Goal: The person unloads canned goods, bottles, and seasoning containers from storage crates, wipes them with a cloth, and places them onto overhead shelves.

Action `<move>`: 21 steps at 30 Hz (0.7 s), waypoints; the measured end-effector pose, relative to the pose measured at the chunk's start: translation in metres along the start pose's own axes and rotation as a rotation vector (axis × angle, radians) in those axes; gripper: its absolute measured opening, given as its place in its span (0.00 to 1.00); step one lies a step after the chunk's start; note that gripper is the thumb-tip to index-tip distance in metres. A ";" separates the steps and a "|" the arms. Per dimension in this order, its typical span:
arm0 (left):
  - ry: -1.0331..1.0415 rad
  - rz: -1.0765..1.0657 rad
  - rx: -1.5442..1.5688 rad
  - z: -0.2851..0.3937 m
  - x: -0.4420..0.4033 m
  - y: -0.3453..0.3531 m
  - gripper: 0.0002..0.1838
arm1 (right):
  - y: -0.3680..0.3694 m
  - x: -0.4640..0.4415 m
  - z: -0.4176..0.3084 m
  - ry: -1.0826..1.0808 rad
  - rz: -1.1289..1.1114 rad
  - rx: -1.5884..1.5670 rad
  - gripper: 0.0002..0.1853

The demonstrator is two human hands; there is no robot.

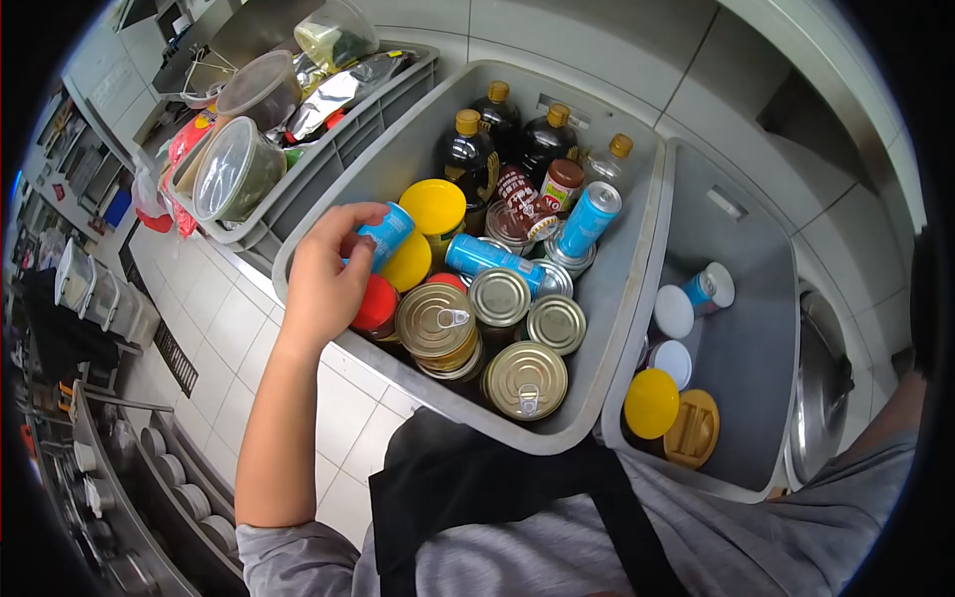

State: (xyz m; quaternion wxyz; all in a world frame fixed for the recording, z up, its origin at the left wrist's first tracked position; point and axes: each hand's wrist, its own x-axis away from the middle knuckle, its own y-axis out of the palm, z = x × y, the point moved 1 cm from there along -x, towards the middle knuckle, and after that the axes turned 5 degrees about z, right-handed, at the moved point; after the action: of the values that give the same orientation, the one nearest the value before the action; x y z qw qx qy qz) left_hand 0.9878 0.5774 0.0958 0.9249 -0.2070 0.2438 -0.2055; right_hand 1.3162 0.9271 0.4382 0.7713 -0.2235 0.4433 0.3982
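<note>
My left hand (333, 261) is closed around a blue can (390, 233) at the left side of the middle grey bin (580, 438). Close to that hand are yellow-lidded containers (433, 206) and a red-lidded one (376, 301). A second blue can (494, 261) lies on its side in the bin, and a third (591, 217) stands tilted farther right. Gold-topped tins (527, 381) stand at the near end, and dark bottles with gold caps (468, 154) at the far end. Only the upper part of my right arm shows at the right edge; its hand is out of view.
The right grey bin (741, 418) holds white-lidded containers (674, 311), a small blue can (702, 290), a yellow lid (652, 403) and a tan lid (692, 430). At left, another crate (343, 149) carries clear plastic tubs (239, 171) and foil packets. Stacked dishes (189, 502) sit on a lower-left rack.
</note>
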 end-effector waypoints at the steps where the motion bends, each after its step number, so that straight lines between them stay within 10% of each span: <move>1: 0.002 -0.016 0.001 0.000 0.001 0.000 0.18 | 0.007 0.001 -0.023 0.008 -0.042 -0.092 0.30; 8: 0.017 -0.057 0.325 -0.007 -0.002 -0.008 0.25 | 0.098 0.100 -0.262 0.101 -0.985 -1.171 0.24; 21: 0.089 -0.068 0.866 -0.034 0.001 -0.034 0.26 | 0.205 0.249 -0.468 -0.147 -1.894 -0.876 0.41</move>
State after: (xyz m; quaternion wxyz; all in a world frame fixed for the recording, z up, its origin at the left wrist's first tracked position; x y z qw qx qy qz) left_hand 0.9613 0.5389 0.0852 0.9077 0.2012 0.1678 -0.3278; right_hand 0.9851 0.8238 -0.0114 0.6444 -0.7147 -0.1443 -0.2307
